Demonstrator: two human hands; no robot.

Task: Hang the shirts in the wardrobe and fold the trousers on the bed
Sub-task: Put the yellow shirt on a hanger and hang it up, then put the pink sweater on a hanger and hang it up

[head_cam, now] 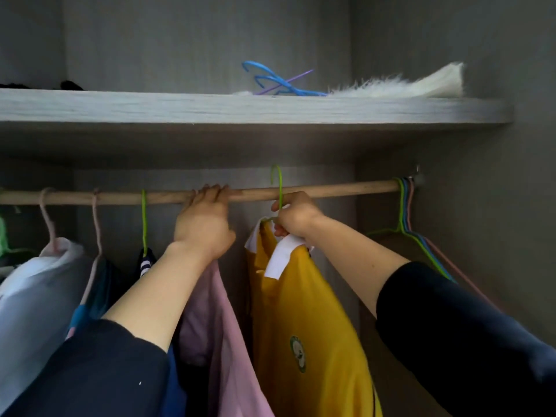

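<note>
I am facing the inside of the wardrobe. A wooden rail (pixel 331 189) runs across it under a shelf. My right hand (pixel 296 216) grips the neck of a green hanger (pixel 278 188) that carries a yellow shirt with a white collar (pixel 304 311). The hanger's hook stands just above the rail. My left hand (pixel 204 218) has its fingers curled over the rail, right above a pink shirt (pixel 222 326) hanging there. Left of it hang a dark striped garment (pixel 146 263) on a green hanger and a white garment (pixel 39 293) on a pink hanger.
Several empty hangers (pixel 415 233) hang bunched at the rail's right end by the wardrobe wall. The grey shelf (pixel 240 109) above holds blue and purple hangers (pixel 276 82) and a white furry piece (pixel 406 85). A stretch of bare rail lies between the yellow shirt and the empty hangers.
</note>
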